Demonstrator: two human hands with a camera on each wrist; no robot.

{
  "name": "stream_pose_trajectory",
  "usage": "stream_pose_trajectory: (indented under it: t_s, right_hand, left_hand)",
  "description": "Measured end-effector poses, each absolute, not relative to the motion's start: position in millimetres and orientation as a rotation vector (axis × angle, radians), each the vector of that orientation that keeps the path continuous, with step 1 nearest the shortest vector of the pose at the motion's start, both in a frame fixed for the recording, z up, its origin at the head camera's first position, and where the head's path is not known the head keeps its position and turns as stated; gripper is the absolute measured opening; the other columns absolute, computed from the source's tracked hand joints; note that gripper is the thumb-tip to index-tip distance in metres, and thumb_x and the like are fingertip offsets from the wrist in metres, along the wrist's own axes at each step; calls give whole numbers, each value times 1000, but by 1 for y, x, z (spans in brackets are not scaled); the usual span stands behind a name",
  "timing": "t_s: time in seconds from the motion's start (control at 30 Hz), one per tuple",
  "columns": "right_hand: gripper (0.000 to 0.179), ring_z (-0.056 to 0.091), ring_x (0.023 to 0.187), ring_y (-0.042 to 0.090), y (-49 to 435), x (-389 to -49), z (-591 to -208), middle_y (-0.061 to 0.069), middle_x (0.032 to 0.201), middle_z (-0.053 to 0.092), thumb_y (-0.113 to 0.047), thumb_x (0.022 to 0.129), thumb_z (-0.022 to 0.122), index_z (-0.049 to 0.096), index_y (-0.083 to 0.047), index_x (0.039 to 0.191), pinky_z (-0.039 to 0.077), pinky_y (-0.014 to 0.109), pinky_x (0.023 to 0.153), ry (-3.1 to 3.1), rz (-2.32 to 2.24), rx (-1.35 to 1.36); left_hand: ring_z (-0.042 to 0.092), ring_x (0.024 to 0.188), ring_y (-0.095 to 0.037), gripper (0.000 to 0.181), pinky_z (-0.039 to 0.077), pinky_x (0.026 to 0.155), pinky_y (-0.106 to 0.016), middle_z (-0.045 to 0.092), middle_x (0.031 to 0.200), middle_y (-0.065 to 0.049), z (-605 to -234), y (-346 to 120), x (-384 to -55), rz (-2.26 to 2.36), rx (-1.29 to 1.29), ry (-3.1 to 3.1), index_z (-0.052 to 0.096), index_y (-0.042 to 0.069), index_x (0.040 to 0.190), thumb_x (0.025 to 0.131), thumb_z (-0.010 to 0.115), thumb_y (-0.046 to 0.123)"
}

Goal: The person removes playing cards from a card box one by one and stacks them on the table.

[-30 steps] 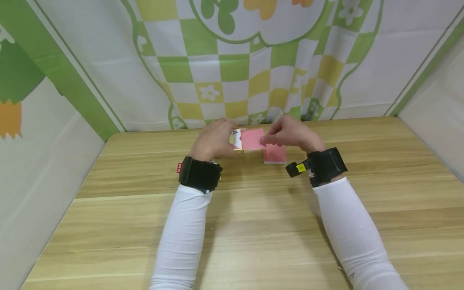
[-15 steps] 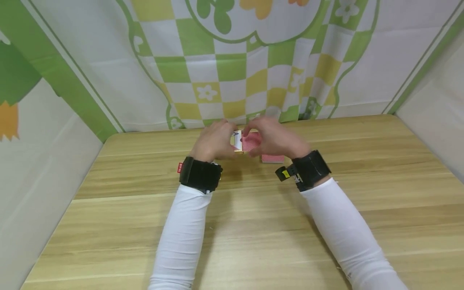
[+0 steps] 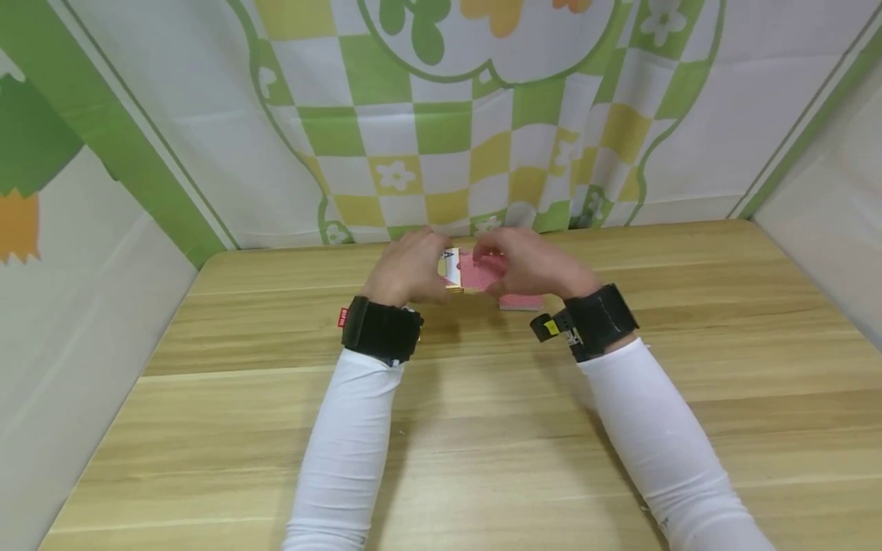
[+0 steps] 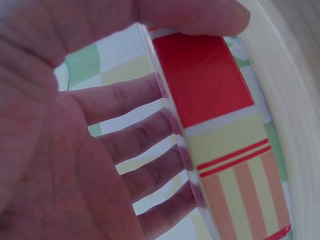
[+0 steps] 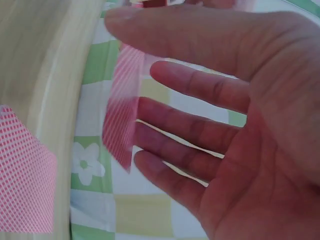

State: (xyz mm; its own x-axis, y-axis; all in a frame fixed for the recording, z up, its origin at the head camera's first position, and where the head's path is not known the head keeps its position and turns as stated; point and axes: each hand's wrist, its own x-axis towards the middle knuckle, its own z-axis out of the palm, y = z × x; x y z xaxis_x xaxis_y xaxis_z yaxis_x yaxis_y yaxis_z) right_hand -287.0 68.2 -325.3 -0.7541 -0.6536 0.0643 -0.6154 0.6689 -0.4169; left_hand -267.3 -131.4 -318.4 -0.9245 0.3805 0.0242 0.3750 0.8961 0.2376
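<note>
My left hand point(image 3: 406, 266) grips a playing-card box point(image 3: 451, 268), thumb on one edge and fingers on the other. In the left wrist view the box's point(image 4: 210, 85) side is red, cream and striped. Red-backed playing cards point(image 3: 474, 274) stick out of the box's right end, above the table. My right hand point(image 3: 540, 266) holds these cards between its thumb and fingers. In the right wrist view the cards point(image 5: 122, 105) show as a slanted, patterned strip against the fingertips. How many cards there are cannot be told.
A second stack of red-backed cards point(image 3: 521, 302) lies on the wooden table point(image 3: 441, 428), just below my right hand and partly covered by it. Behind the table's far edge hangs a green, yellow and white checkered curtain point(image 3: 441, 130).
My right hand has moved left from the cards' right end to grasp them along both edges, nearer the box. The cards stick out slightly less than before. The left hand stays on the box.
</note>
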Motion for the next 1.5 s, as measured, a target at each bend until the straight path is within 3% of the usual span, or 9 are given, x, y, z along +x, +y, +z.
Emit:
stream_pose_trajectory:
  t_s: [0.17,0.33,0.43,0.57,0.83,1.03,1.23,1.4,1.5]
  right_hand:
    - [47,47,87,21,77,-286,-320,2,91,54,-22,61,79,58,-16,103,40,33,72,2788,-613,-1021]
    - [53,48,95,22,86,-282,-314,4,101,55,-20,64,78,57,-12,112,41,35,78,2783,-657,-919]
    - [52,55,87,20,88,-279,-310,5,103,54,-24,69,75,54,-13,115,43,35,74,2796,-676,-774]
    - [46,56,72,20,87,-278,-309,3,90,57,-39,73,71,52,-15,107,42,35,65,2867,-630,-577]
    - [45,53,76,23,83,-281,-319,4,84,57,-52,71,68,54,-12,87,41,36,60,2959,-574,-327]
    - [46,55,74,25,81,-284,-328,5,82,58,-55,72,65,57,-11,82,42,37,58,2961,-535,-237]
    - [52,54,76,26,79,-286,-337,7,82,57,-57,72,64,55,-9,89,43,37,59,2985,-461,-162]
    - [66,54,85,32,78,-288,-343,15,92,56,-63,71,61,52,-4,99,44,39,62,3026,-343,-126]
    - [68,55,85,33,77,-289,-346,17,94,57,-65,70,60,53,-4,97,45,39,60,3033,-305,-118]
  left_hand:
    - [45,93,-16,54,40,73,-34,54,108,1,-319,-133,-267,364,572,3027,58,15,106,55,74,23]
    - [45,95,-17,59,40,77,-35,52,110,1,-320,-134,-268,357,546,3018,57,13,112,56,74,23]
    - [47,92,-18,56,41,74,-35,52,105,0,-320,-135,-268,375,545,3020,58,13,107,55,73,22]
    - [47,85,-18,48,42,66,-34,52,98,0,-319,-135,-268,396,546,3012,57,13,99,53,71,19]
    - [48,87,-17,51,41,67,-33,52,102,1,-318,-135,-267,395,541,3004,57,14,102,53,69,17]
    - [48,84,-18,47,42,63,-32,53,99,0,-318,-134,-266,409,543,2999,56,15,97,53,70,15]
    - [48,82,-19,47,41,61,-32,53,97,0,-318,-134,-266,430,532,2993,56,16,97,52,69,14]
    - [48,82,-19,46,41,60,-32,52,95,1,-317,-134,-265,438,530,2989,55,17,96,52,68,13]
    - [48,82,-19,47,41,61,-32,52,97,0,-317,-134,-265,441,529,2985,55,17,97,51,67,13]
